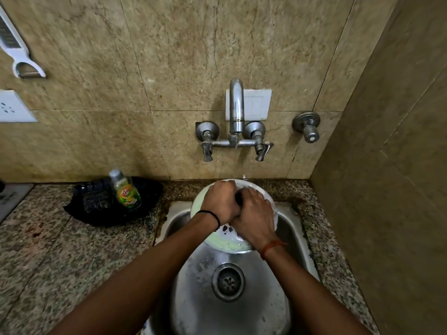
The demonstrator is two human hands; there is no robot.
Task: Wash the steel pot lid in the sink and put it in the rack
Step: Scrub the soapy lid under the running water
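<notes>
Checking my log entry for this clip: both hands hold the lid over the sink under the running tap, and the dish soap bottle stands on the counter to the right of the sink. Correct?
One thing is wrong: the head view shows the dish soap bottle on the counter to the left of the sink, not the right. The rest stands.

A green-labelled dish soap bottle [125, 191] stands on a black tray [145, 204] on the speckled granite counter [60, 250], with a dark scrubber [96, 201] just beside it. A white peeler [24, 66] hangs on the beige tiled wall [169, 56] above a white socket plate [14, 106]. A separate steel valve [308, 128] sits on the wall, right of a white switch plate [257, 103].
</notes>
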